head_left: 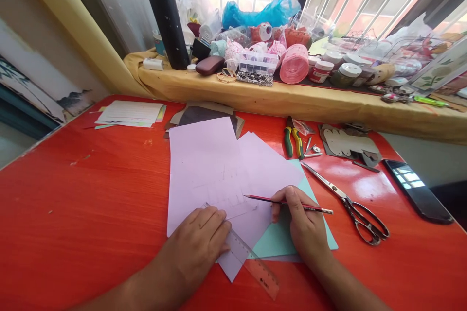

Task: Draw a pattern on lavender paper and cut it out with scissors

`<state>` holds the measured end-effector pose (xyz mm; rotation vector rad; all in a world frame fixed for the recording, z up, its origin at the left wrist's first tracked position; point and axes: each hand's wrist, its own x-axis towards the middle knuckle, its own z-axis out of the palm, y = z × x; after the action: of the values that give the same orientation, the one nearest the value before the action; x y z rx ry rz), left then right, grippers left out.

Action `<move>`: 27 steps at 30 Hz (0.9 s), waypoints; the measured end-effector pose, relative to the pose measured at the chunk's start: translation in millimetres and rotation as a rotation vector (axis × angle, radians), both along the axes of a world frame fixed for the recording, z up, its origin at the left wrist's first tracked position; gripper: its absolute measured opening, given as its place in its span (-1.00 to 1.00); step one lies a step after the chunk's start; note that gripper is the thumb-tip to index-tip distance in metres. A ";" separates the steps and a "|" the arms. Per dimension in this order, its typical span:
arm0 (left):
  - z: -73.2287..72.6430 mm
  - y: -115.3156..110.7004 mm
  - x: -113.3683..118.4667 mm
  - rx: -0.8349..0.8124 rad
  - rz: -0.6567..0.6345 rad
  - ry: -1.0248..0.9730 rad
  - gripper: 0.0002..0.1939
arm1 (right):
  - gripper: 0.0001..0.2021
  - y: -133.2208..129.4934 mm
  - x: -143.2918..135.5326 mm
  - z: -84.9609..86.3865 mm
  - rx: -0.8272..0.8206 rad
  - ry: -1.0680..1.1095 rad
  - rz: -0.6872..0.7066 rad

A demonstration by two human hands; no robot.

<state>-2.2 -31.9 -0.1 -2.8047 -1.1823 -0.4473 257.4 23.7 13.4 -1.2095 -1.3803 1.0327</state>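
Sheets of lilac paper (202,160) lie overlapping on the red table, and faint pencil lines mark the upper one. Under them a light green sheet (282,242) sticks out on the right. My left hand (202,238) has its fingers curled over a clear plastic ruler (255,265), which slants across the paper toward the table's near side. In my right hand (304,218) a red and black pencil (268,198) is pinched, its tip pointing left, just over or on the marked paper; contact cannot be made out.
Scissors (346,199) lie right of the paper, with a black phone (418,190) beyond. Pliers (293,141) and grey cut-out pieces (350,143) sit farther back. Lined cards (129,113) rest at back left. A crowded windowsill holds a black flask (168,24), jars and bags.
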 end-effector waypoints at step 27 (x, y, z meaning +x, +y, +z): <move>-1.3 8.8 -4.3 -0.172 0.044 -0.034 -0.71 | -0.48 -0.2 0.0 -1.1 -0.015 0.033 0.013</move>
<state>-6.5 -23.0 -1.4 -2.9174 -1.3478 -0.4102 257.4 23.5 12.3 -1.1905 -1.3585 1.0701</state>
